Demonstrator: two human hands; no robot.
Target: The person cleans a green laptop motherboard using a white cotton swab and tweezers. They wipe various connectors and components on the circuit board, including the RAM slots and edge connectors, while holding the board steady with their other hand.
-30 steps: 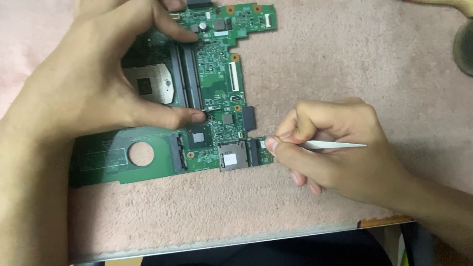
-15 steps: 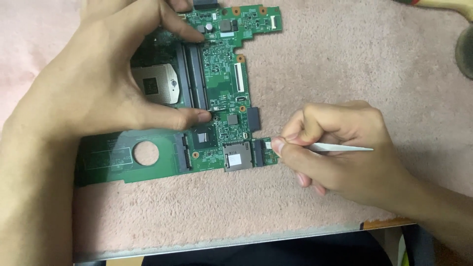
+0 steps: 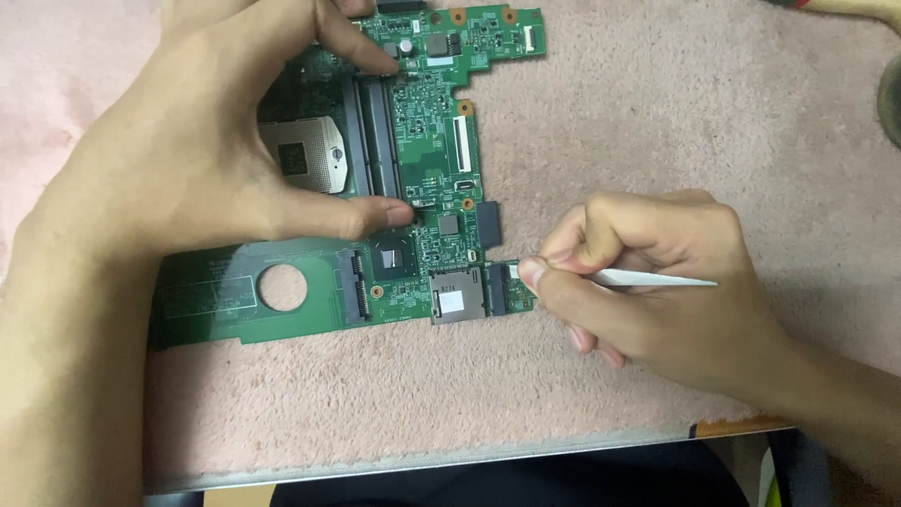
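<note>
A green circuit board (image 3: 310, 291) lies flat on a pink towel (image 3: 601, 122). My left hand (image 3: 197, 160) rests on the board's upper left part, thumb and forefinger spread and pressed down on either side of the long black memory slots (image 3: 374, 131) and the square metal socket (image 3: 305, 155). My right hand (image 3: 648, 282) is closed around a thin white tool (image 3: 657, 279), gripped like a pen. Its tip is hidden under my fingertips at the board's lower right corner, beside a small black connector (image 3: 495, 288) and a silver card slot (image 3: 457, 299).
The towel covers the work surface down to a pale front edge (image 3: 422, 460), with dark space below it. A round dark object (image 3: 890, 94) is cut off at the right edge. A yellowish thing (image 3: 863, 7) pokes in at the top right.
The board and both hands have shifted slightly right and up in view. The grips look unchanged.
</note>
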